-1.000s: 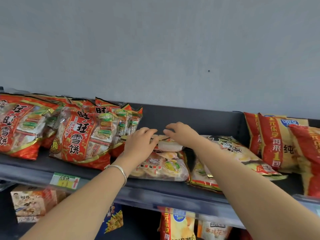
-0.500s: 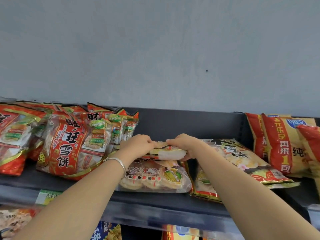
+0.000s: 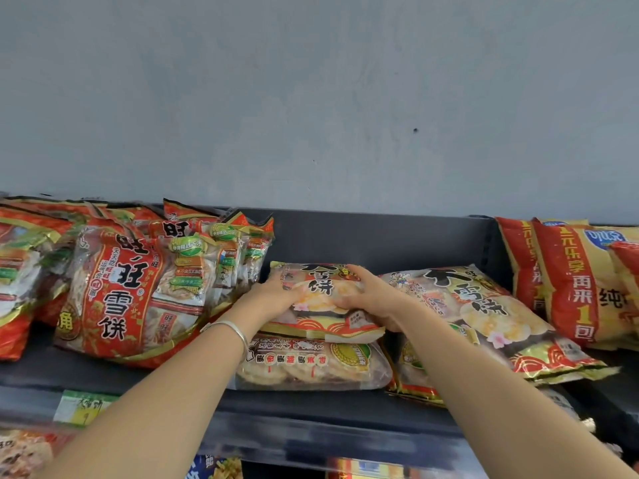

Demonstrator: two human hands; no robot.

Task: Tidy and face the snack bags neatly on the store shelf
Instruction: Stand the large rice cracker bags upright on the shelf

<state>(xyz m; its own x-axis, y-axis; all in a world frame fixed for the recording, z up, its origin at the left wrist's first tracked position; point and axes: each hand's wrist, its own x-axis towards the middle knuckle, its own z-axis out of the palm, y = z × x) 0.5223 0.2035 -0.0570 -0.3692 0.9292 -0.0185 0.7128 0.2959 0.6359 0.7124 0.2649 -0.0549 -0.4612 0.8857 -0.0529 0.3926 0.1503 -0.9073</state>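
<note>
Both hands are on the top bag (image 3: 321, 295): the left hand (image 3: 273, 299) grips its left edge and the right hand (image 3: 373, 299) its right, with the printed face up and tipped toward the camera. It sits on a clear bag (image 3: 311, 364) of round crackers, flat on the dark shelf (image 3: 311, 406). To the left, red bags (image 3: 121, 292) lean in a row, the front one facing out. Just to the right, a matching bag (image 3: 484, 316) lies slanted, and beyond it stand yellow-and-red bags (image 3: 570, 281). There's a silver bracelet (image 3: 231, 331) on the left wrist and a green price tag (image 3: 84, 407) on the shelf lip.
</note>
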